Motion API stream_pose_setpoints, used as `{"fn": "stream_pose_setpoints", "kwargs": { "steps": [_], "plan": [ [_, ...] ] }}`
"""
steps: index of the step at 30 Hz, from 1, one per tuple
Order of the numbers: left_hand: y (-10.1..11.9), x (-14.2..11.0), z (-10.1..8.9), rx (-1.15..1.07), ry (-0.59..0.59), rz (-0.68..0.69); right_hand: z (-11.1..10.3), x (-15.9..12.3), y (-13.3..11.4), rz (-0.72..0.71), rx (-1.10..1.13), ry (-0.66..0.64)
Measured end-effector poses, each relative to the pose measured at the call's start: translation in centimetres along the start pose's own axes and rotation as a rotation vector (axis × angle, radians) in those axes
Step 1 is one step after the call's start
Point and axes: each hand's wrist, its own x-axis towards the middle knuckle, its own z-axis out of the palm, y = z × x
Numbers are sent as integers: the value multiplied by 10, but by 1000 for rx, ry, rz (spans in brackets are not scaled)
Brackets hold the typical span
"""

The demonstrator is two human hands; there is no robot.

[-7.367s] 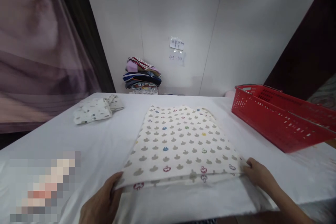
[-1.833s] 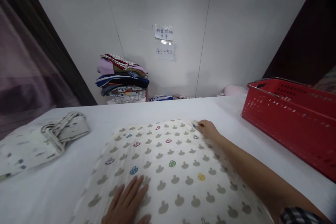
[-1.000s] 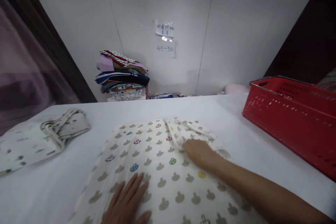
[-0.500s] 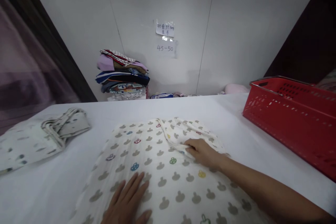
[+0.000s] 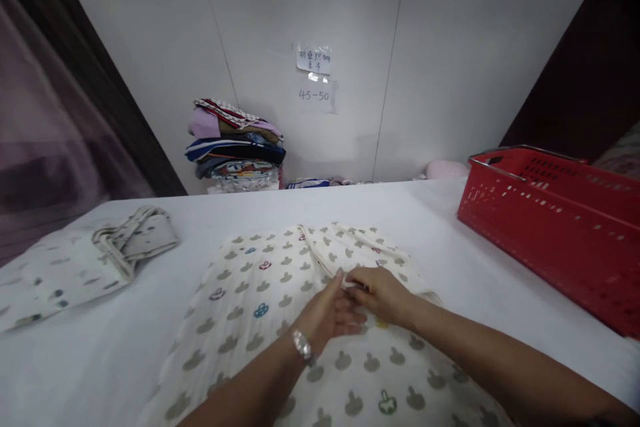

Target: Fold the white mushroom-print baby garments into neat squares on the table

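A white cloth (image 5: 235, 333) printed with grey mushroom shapes and a few coloured ones lies spread in front of me. Part of its far right side is folded over, forming a loose flap (image 5: 345, 250). My right hand (image 5: 383, 293) pinches the near edge of this flap, fingertips bent down onto the fabric. Close against those fingertips is my left hand (image 5: 333, 313), wearing a metal-band watch (image 5: 302, 345). Its thumb points up at the flap's edge, while its fingers extend apart below the right hand. The exact contact between the fingertips is partly hidden.
On the left of the white table (image 5: 400, 207) lies another patterned cloth (image 5: 75, 273), bunched. A red basket (image 5: 545, 227) with metal handles stands at the right. Behind the table are a stack of folded textiles (image 5: 237, 147) and a wall with paper signs (image 5: 315, 77).
My left hand has left the near part of the cloth, moving forward and right to meet my right hand. The right hand keeps its pinch on the flap's edge.
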Motion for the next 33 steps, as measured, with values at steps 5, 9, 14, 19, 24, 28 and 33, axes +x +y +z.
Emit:
{"fn": "stream_pose_setpoints", "kwargs": {
  "steps": [5,9,14,19,24,28,33],
  "plan": [
    [-20,40,8,-170,160,3,-26,15,43,7,12,29],
    [-35,47,2,-194,186,66,-54,48,107,478,-234,190],
    [-42,49,0,-179,168,133,-51,75,151,619,-297,117],
    [-45,50,-1,-184,159,167,-44,83,157,619,-305,116],
    [-47,49,-3,-198,128,189,-54,76,139,550,-316,232],
    [-47,49,-2,-203,126,211,-64,72,121,488,-315,302],
    [-46,48,0,-179,147,222,-71,74,108,479,-272,356]
  ]
}}
